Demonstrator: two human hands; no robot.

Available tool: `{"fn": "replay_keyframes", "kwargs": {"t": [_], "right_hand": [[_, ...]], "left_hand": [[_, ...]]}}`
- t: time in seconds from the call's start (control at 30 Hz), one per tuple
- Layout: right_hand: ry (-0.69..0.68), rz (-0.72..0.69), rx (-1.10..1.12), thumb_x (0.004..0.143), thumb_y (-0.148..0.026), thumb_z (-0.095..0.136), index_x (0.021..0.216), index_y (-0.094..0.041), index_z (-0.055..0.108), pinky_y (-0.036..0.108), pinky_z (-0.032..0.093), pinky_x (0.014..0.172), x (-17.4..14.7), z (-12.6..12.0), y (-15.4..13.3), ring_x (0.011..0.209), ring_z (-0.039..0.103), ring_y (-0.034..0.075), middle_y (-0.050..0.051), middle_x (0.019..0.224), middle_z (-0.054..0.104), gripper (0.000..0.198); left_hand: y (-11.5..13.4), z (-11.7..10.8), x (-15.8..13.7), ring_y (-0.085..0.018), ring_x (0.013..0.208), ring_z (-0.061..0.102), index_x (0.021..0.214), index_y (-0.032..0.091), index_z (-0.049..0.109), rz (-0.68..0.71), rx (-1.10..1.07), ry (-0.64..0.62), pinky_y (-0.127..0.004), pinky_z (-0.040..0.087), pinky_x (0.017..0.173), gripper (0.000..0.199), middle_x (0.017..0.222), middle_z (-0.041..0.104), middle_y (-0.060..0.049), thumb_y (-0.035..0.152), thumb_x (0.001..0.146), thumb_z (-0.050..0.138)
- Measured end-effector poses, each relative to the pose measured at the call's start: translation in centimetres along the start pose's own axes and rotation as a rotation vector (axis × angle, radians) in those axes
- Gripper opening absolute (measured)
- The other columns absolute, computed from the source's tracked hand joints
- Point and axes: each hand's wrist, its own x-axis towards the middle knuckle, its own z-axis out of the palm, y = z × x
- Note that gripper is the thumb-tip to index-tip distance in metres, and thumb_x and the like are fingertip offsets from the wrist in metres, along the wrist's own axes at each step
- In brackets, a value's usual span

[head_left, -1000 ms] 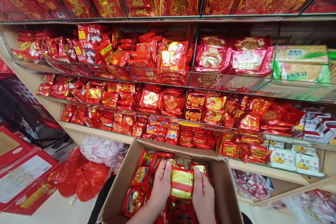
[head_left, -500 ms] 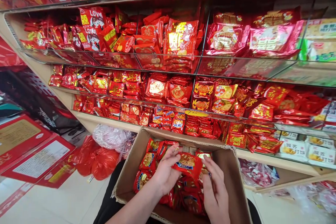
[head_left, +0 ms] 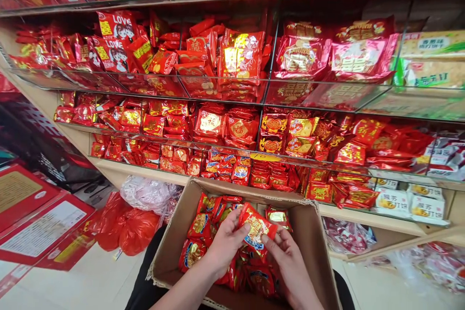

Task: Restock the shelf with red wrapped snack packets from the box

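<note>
Position reference: the cardboard box (head_left: 311,232), open at the top. Workpiece: one red packet (head_left: 257,225), located over the middle of the box, tilted, printed face up. My left hand (head_left: 225,236) is closed on its left edge, thumb on the face; my right hand (head_left: 284,249) pinches its lower right corner between thumb and fingers. I see no second item in either hand. Status, as I judge it: handling is at the single-packet stage, with this one up in both hands and not yet set down or released. The wrapper appears intact, with no tear visible. Remaining: loose packets (head_left: 192,253) lie in the left and middle of the box, and one gold-faced packet (head_left: 279,218) lies toward its far right corner. I cannot give a count, since my hands and forearms hide part of the pile. Along the right wall of the box, bare cardboard shows. Beyond the box, the display shelf (head_left: 145,171) carries rows of wrapped goods (head_left: 210,123) in its compartments
</note>
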Motion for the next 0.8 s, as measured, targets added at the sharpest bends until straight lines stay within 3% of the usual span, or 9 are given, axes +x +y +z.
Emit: {"fn": "replay_keyframes", "kwargs": {"t": [0.13, 0.27, 0.33, 0.37, 0.47, 0.63, 0.73, 0.8], "right_hand": [[0.078, 0.082, 0.011, 0.058, -0.032, 0.071, 0.091, -0.017, 0.054, 0.025, 0.050, 0.059, 0.4, -1.5, -2.6, 0.074, 0.061, 0.017, 0.003, 0.085, 0.063, 0.040], [0.345, -0.046, 0.143, 0.051, -0.020, 0.075, 0.085, -0.019, 0.056, 0.017, 0.048, 0.043, 2.7, -4.6, -7.7, 0.059, 0.058, 0.011, -0.002, 0.077, 0.062, 0.039], [0.408, -0.098, 0.134, 0.054, -0.013, 0.072, 0.082, -0.019, 0.056, 0.016, 0.047, 0.041, 4.7, -6.2, -10.1, 0.052, 0.054, 0.007, -0.003, 0.071, 0.060, 0.032], [0.414, -0.082, 0.105, 0.058, -0.010, 0.069, 0.079, -0.018, 0.056, 0.015, 0.048, 0.043, 5.8, -7.0, -11.0, 0.051, 0.054, 0.006, -0.003, 0.069, 0.060, 0.026], [0.385, 0.073, -0.015, 0.070, -0.005, 0.058, 0.073, -0.014, 0.056, 0.014, 0.049, 0.049, 9.6, -8.2, -12.5, 0.051, 0.055, 0.005, -0.001, 0.064, 0.060, 0.010], [0.275, 0.232, -0.194, 0.068, -0.005, 0.061, 0.068, -0.014, 0.053, 0.023, 0.050, 0.047, 15.9, -7.2, -11.4, 0.046, 0.053, 0.008, -0.001, 0.056, 0.058, 0.012], [0.243, 0.245, -0.333, 0.065, -0.006, 0.065, 0.068, -0.015, 0.052, 0.021, 0.046, 0.042, 19.3, -6.2, -9.7, 0.045, 0.052, 0.010, -0.001, 0.055, 0.057, 0.016], [0.232, 0.192, -0.417, 0.070, -0.009, 0.061, 0.074, -0.014, 0.054, 0.018, 0.045, 0.046, 21.3, -5.8, -8.5, 0.051, 0.054, 0.008, 0.000, 0.063, 0.059, 0.010]], "left_hand": [[0.7, -1.5, 0.4, -0.019, 0.094, 0.055, 0.108, 0.019, 0.048, 0.089, 0.317, 0.114, -0.032, 0.045, 0.075, 0.040, 0.106, 0.058, -0.009, 0.038, 0.073, 0.055], [3.9, -5.4, 1.2, -0.018, 0.098, 0.053, 0.103, 0.019, 0.049, 0.504, 0.860, 0.290, -0.036, 0.040, 0.088, 0.028, 0.102, 0.057, -0.007, 0.031, 0.078, 0.047], [5.8, -8.1, 1.7, -0.021, 0.107, 0.046, 0.102, 0.020, 0.051, 0.690, 1.212, 0.423, -0.040, 0.032, 0.096, 0.026, 0.109, 0.053, -0.007, 0.028, 0.078, 0.046], [6.6, -9.4, 2.0, -0.023, 0.111, 0.043, 0.105, 0.019, 0.050, 0.720, 1.361, 0.492, -0.042, 0.030, 0.097, 0.030, 0.114, 0.049, -0.009, 0.029, 0.077, 0.047], [7.8, -12.9, 2.7, -0.030, 0.113, 0.039, 0.115, 0.012, 0.044, 0.614, 1.628, 0.627, -0.046, 0.031, 0.094, 0.047, 0.117, 0.046, -0.016, 0.034, 0.074, 0.050], [6.0, -16.0, 3.3, -0.025, 0.104, 0.051, 0.128, 0.008, 0.023, 0.240, 1.527, 0.507, -0.038, 0.040, 0.088, 0.063, 0.114, 0.051, -0.015, 0.036, 0.076, 0.044], [4.7, -16.3, 3.1, -0.022, 0.106, 0.051, 0.131, 0.013, 0.016, 0.208, 1.445, 0.519, -0.034, 0.041, 0.088, 0.066, 0.119, 0.050, -0.012, 0.033, 0.076, 0.045], [4.3, -16.3, 2.9, -0.022, 0.107, 0.050, 0.131, 0.014, 0.019, 0.220, 1.442, 0.548, -0.034, 0.041, 0.089, 0.064, 0.122, 0.048, -0.012, 0.031, 0.075, 0.046]]}}
